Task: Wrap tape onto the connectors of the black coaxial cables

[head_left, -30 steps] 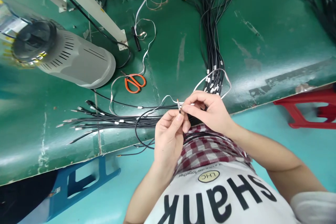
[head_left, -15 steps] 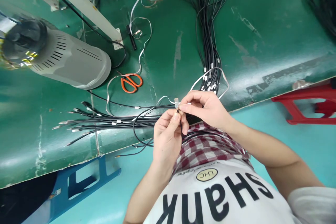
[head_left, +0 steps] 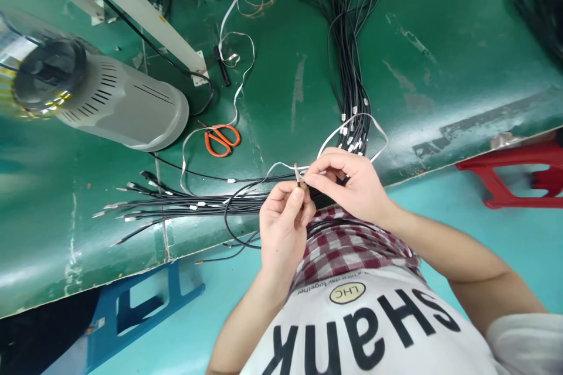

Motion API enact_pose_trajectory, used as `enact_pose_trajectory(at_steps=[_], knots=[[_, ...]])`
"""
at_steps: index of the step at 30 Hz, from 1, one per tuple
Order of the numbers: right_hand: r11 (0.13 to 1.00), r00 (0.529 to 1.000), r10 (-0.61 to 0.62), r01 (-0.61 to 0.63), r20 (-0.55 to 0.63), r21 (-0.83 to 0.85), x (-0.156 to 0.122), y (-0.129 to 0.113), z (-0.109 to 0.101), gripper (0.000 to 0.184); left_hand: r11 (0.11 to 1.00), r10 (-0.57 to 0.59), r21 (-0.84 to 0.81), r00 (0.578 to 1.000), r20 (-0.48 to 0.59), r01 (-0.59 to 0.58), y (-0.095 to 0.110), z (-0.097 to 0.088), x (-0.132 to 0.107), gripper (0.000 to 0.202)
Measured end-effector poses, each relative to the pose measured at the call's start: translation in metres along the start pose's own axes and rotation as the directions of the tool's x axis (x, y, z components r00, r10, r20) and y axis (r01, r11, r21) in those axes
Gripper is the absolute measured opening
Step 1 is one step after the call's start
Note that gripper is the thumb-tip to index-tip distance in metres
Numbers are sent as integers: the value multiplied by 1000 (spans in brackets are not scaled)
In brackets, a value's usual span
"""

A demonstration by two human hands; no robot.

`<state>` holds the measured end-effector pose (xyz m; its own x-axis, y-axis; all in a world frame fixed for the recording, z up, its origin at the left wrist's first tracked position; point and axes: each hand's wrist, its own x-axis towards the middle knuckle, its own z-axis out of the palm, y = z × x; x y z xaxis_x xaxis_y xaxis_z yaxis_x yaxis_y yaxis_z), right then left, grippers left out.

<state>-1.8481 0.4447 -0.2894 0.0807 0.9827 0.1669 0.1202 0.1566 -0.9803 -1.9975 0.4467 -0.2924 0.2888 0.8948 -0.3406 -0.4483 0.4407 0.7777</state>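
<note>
Only the head view here. The left hand (head_left: pixel 284 222) has thumb and forefinger pinched together on the end of a black wire (head_left: pixel 299 184). The rest of that wire loops out over the table (head_left: pixel 440 41) edge.

The right hand (head_left: pixel 352 184) is pinched on a small metal clip (head_left: pixel 295 171) where the white strip (head_left: pixel 382 130) ends. I can't tell how much of the clip is under the fingertips. Wire end and clip meet tip to tip between the hands, just over the near table edge.

My two cents on doing this well:
- Grip the wire close to its tip so it can't flex.
- Line it up straight with the clip before pushing.
- Let the hands touch so they steady each other.
- I'd watch the strip too, since it curls right over the upper bundle (head_left: pixel 352 70) and could snag.

A second bundle (head_left: pixel 176 205) lies left of the hands. Scissors (head_left: pixel 222 137) sit beyond it, near a grey machine (head_left: pixel 123 105).
</note>
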Motion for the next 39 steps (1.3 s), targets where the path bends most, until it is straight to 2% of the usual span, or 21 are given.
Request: enact_pose_trajectory(at_steps=[4,6,13,21,29,36,39], knots=[[989,994,-106,102,-40,-104,-1,-1,3,9,1000,3,-4,1000,-3,-3,0,1,-1,13],[988,992,-117,111,-48,-110,0,1,4,8,1000,-4,-13,1000,2,4,0,2,-2,13],[994,996,80,-81,27,77,2,9,5,13,994,-81,-64,995,61,85,0,4,-2,18],[996,998,65,-66,14,63,4,6,4,10,991,-73,-106,995,66,80,1,3,-3,8],[995,997,78,-79,29,59,3,4,6,12,987,-105,-115,993,60,111,1,1,0,19],[985,987,143,-149,68,88,6,7,8,14,981,-130,-134,989,71,138,1,1,-3,25],[970,979,180,-194,100,150,6,8,8,15,982,-118,-138,990,80,129,1,1,-3,25]])
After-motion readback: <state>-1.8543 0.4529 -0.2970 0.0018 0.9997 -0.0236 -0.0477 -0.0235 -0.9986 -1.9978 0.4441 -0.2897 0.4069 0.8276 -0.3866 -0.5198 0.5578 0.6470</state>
